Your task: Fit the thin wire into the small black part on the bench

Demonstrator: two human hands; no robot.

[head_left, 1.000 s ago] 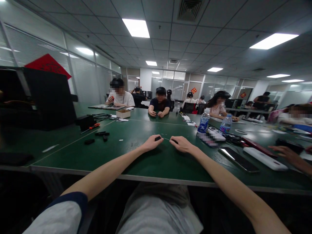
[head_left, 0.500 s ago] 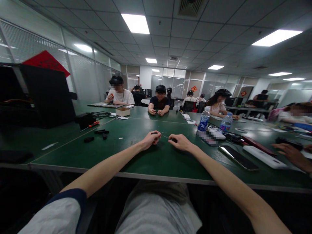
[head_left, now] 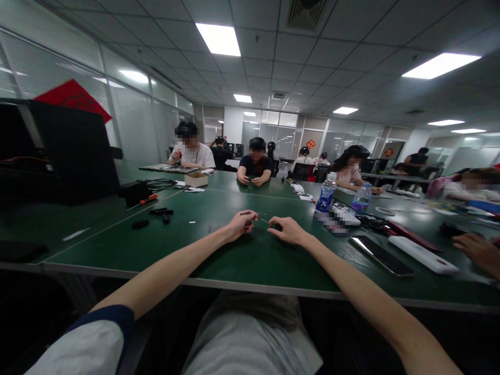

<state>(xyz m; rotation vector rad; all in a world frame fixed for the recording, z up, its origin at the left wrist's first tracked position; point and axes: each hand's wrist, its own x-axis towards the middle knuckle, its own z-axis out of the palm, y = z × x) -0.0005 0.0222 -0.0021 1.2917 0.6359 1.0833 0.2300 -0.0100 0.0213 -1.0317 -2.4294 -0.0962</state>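
Note:
Over the green table (head_left: 219, 260), my left hand (head_left: 241, 226) has its fingers closed around a small dark piece (head_left: 246, 213); its kind is too small to tell. My right hand (head_left: 288, 230) faces it a short gap away, fingers curled and pinched on another small black piece (head_left: 276, 226), mostly hidden by the fingers. A thin pale rod-like thing (head_left: 264, 220) shows in the gap, reaching toward the right fingertips. Left of my left hand lie several small black parts (head_left: 161, 212), a black oval piece (head_left: 140, 224) and a screwdriver with an orange handle (head_left: 147, 199).
To the right stand two plastic bottles (head_left: 325, 195), with a phone (head_left: 380, 255), a long white device (head_left: 423, 254) and black cables (head_left: 375, 223) near them. A small open box (head_left: 196, 180) sits farther back. A co-worker's hand (head_left: 474, 252) is at the far right; other people sit across the table.
My right hand has come slightly closer to my left hand, and its fingertips have shifted a little. Both hands keep their grip. The co-worker's hand at the right has moved outward.

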